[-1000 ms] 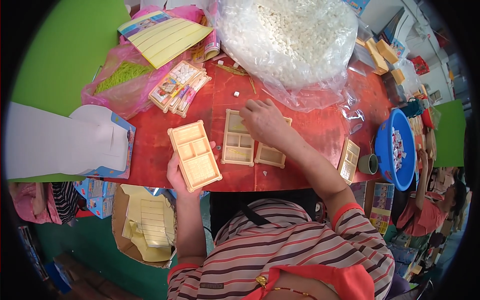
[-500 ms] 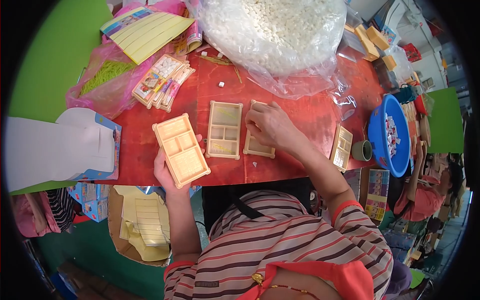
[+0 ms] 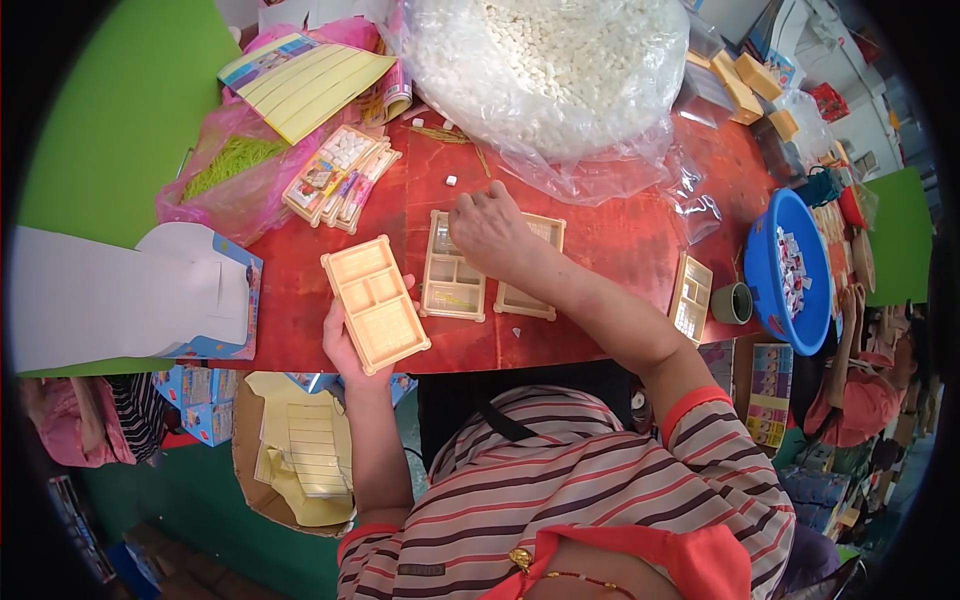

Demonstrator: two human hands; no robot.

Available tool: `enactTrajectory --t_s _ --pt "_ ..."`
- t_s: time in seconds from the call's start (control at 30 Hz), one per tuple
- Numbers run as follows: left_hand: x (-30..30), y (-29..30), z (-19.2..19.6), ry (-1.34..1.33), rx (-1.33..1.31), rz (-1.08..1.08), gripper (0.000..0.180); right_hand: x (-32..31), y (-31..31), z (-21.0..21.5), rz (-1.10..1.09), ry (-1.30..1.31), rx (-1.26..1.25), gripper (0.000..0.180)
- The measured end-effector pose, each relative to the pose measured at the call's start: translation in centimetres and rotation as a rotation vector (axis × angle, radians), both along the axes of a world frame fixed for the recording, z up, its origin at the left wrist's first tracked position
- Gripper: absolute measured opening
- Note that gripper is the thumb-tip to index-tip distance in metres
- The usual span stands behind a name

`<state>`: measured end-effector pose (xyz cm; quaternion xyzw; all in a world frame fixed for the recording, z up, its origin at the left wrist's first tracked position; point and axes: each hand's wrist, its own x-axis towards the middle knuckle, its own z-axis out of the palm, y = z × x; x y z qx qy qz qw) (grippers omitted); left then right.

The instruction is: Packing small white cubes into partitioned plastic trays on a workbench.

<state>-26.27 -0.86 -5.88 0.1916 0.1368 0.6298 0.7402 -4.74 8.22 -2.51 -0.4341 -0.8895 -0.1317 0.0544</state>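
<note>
My left hand (image 3: 343,338) grips a cream plastic tray (image 3: 388,336) divided into compartments, tilted above the table's front edge with its hollow side up. My right hand (image 3: 490,230) is over the upper compartment of a second cream tray (image 3: 470,270), its fingers bent together. Whatever they pinch, if anything, is hidden. A few yellow-green strands (image 3: 455,298) lie in that tray's lower compartment. Beside it on the right rests a third tray (image 3: 548,230), partly covered by my right hand and forearm.
A big clear bag of white pieces (image 3: 550,90) fills the back. Left stand stacked filled trays (image 3: 340,170), a pink bag of green strands (image 3: 235,165) and a white-and-blue carton (image 3: 215,290). Right are another cream tray (image 3: 690,298), a small cup (image 3: 732,302) and a blue basin (image 3: 765,270).
My right hand has moved left from the third tray to the upper compartment of the second tray. My left hand still holds its tray. The whole view has shifted slightly.
</note>
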Motion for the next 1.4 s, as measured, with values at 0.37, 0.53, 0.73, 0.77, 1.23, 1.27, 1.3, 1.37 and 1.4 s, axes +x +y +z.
enactTrajectory --t_s 0.37,0.53,0.73,0.77,1.23,1.27,1.3,1.37,1.4 --pt "-0.2 -0.1 -0.6 -0.028 -0.026 0.004 0.061 4.5 -3.4 1.6 -0.089 0.313 -0.135 0.006" --pt "-0.3 0.1 -0.2 -0.015 -0.038 -0.007 0.058 6.7 -8.4 1.5 -0.012 0.26 -0.167 0.006" --pt "-0.6 -0.6 -0.5 -0.019 -0.035 0.03 0.058 7.5 -10.7 1.5 -0.119 0.408 -0.239 0.034" --pt "-0.4 -0.5 -0.4 -0.008 -0.039 0.044 0.058 7.5 -11.0 1.4 -0.111 0.417 -0.226 0.034" --pt "2.9 -4.0 2.8 0.045 -0.044 0.125 0.066 1.2 -7.5 -0.8 -0.051 0.385 -0.173 0.06" --pt "3.3 -4.1 2.8 0.08 -0.065 0.098 0.066 1.2 -7.6 -0.2 -0.039 0.516 -0.171 0.056" --pt "4.0 -4.1 2.7 0.111 -0.084 0.07 0.067 1.3 -7.7 0.7 -0.028 0.644 -0.167 0.052" --pt "5.8 -4.4 2.8 0.127 -0.176 0.162 0.068 2.3 -9.1 3.4 -0.002 0.771 -0.157 0.037" --pt "6.7 -4.3 2.9 0.179 -0.093 0.132 0.068 2.9 -10.1 4.8 0.012 0.865 -0.419 0.033"
